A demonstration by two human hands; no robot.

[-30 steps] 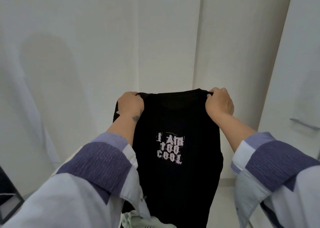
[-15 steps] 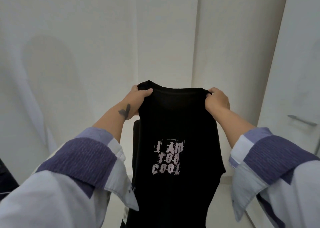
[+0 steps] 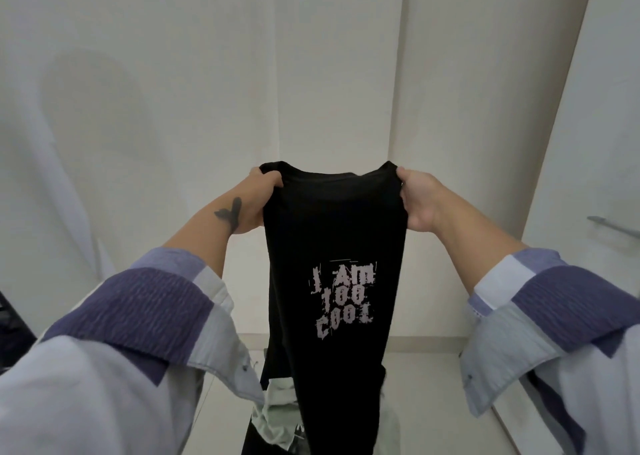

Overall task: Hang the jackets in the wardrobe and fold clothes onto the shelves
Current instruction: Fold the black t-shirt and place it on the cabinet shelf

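Note:
A black T-shirt [image 3: 332, 233] with pale "I AM TOO COOL" lettering hangs upright in front of me, folded narrow along its length. My left hand [image 3: 254, 200] grips its top left corner at the shoulder. My right hand [image 3: 420, 200] grips the top right corner. Both arms are stretched forward at the same height, and the shirt's lower end drops out of the frame.
White wardrobe doors [image 3: 311, 74] fill the background, with a metal handle [image 3: 613, 226] on the right door. A pale green garment [image 3: 280, 416] lies below the shirt. A dark object [image 3: 10, 333] sits at the left edge. Pale floor lies below.
Both hands have lifted the shirt higher and forward. The left hand has turned, so its thumb side and the wrist tattoo now face me, and the shirt hangs narrower.

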